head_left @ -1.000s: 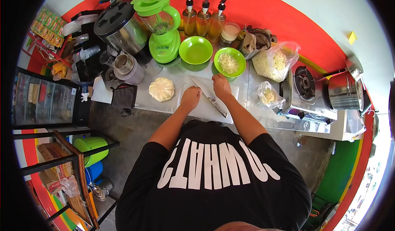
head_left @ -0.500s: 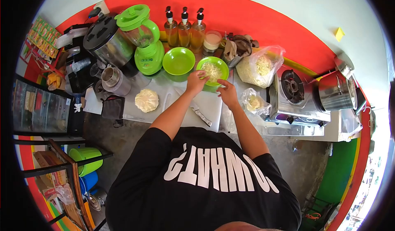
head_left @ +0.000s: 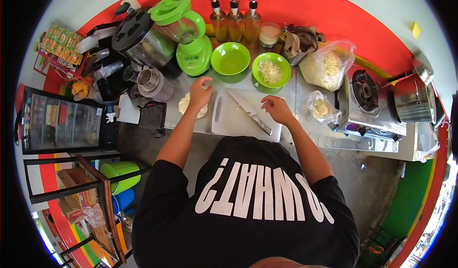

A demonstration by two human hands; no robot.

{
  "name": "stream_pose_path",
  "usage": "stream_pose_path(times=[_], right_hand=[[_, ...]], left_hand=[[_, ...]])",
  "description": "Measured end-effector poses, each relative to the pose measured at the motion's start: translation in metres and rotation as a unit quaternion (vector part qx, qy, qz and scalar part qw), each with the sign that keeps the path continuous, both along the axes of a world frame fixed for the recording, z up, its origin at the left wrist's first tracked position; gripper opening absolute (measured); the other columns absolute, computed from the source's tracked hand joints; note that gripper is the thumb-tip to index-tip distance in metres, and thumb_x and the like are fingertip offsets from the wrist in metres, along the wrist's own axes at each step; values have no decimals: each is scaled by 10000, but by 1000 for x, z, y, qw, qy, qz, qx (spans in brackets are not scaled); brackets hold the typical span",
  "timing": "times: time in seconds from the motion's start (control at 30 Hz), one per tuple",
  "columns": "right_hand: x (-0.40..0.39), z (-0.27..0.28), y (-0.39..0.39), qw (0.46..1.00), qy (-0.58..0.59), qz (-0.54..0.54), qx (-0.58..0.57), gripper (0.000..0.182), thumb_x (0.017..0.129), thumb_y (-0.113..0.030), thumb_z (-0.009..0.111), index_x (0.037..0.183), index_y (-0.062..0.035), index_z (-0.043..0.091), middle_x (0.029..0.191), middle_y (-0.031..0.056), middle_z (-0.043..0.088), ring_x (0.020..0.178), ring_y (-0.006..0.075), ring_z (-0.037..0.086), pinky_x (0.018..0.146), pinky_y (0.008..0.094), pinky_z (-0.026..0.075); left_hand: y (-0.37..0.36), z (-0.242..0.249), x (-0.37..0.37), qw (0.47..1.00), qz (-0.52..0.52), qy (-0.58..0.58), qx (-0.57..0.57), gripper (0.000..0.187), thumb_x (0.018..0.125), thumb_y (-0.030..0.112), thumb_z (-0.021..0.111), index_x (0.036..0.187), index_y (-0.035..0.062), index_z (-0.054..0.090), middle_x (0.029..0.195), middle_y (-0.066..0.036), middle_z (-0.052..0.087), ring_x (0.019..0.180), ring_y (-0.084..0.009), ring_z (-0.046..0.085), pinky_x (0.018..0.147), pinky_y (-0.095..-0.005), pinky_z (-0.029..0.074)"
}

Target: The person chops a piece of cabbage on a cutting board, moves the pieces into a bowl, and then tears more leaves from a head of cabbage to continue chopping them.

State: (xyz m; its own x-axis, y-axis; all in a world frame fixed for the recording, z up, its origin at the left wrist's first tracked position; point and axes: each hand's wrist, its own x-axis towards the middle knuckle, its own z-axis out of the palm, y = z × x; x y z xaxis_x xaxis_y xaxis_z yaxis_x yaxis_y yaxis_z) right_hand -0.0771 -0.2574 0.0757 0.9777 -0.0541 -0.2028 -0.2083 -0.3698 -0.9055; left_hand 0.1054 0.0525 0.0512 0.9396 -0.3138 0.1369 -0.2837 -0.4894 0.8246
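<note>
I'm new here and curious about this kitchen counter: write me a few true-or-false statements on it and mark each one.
1. The long metal knife lies on the white rectangular cutting board. True.
2. The right hand is gripping the knife. False: the right hand is beside it, with no fingers wrapped around the handle.
3. Three clear bottles with black pump tops stand by the red wall. True.
4. Both round green bowls hold pale shreds. False: the shreds are in the right bowl; the left bowl shows none.
5. In this view, the left arm partly hides a pale round lump of food. True.
6. The blender is red. False: the blender is green.
</note>
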Motion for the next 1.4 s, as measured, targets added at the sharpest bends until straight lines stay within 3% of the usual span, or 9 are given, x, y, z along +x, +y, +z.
stream_pose_path(times=[0.17,0.27,0.47,0.63,1.0,1.07,1.2,1.27,1.4], right_hand=[[31,4,49,995,-23,82,-51,224,922,-46,570,1115,21,662,922,130,744,797,198,691,803,325,544],[53,2,81,985,-61,133,-86,220,917,-85,598,1109,-1,667,931,130,743,809,221,696,833,337,541],[98,-24,147,978,-24,192,-81,323,918,-175,654,1200,-21,629,935,121,715,819,208,688,801,369,546],[113,-23,198,979,164,117,27,628,926,-270,696,1445,-37,433,1021,126,678,731,184,646,552,345,537],[97,-31,222,987,138,37,76,702,780,-225,831,1359,-40,480,1070,144,668,629,207,652,381,342,430],[92,-59,218,995,-93,11,32,671,782,-60,815,1348,-31,455,1068,127,662,776,193,655,489,332,492],[74,19,218,996,49,-72,27,605,773,8,805,1283,-44,485,1106,145,675,959,253,678,729,381,559],[70,9,205,985,-130,-70,-85,546,764,23,789,1230,-49,514,1179,191,658,1090,384,646,983,449,486],[49,10,191,962,-185,-112,-168,519,744,64,761,1188,-50,516,1182,185,643,1134,431,598,938,485,494]], left_hand=[[84,-8,-14,924,140,40,354,921,733,574,826,1436,84,489,1311,-206,626,1198,-368,612,1030,-455,481],[113,-14,-18,944,108,177,258,990,721,582,845,1448,30,463,1332,-246,618,1236,-376,606,1049,-440,477],[126,-19,-42,977,74,174,97,867,748,339,908,1386,-34,454,1270,-260,649,1192,-367,639,1004,-411,509],[132,-24,-50,983,52,177,21,823,748,261,902,1378,-4,445,1254,-227,637,1156,-318,639,989,-404,513],[129,-13,-51,991,-43,62,-112,800,707,73,873,1386,50,450,1252,-164,564,1179,-265,581,998,-381,491],[122,-2,-50,957,-23,183,-222,812,684,42,878,1394,47,483,1249,-146,568,1208,-259,557,1011,-373,478],[103,9,-35,971,-88,119,-187,755,682,42,881,1357,52,544,1263,-134,563,1158,-259,591,1000,-365,487],[90,21,-33,982,-143,29,-119,663,686,39,875,1288,46,599,1257,-138,588,1129,-288,614,992,-372,493],[64,27,-38,971,-189,49,-140,608,684,29,865,1239,36,617,1233,-138,615,1137,-320,616,996,-387,496]])
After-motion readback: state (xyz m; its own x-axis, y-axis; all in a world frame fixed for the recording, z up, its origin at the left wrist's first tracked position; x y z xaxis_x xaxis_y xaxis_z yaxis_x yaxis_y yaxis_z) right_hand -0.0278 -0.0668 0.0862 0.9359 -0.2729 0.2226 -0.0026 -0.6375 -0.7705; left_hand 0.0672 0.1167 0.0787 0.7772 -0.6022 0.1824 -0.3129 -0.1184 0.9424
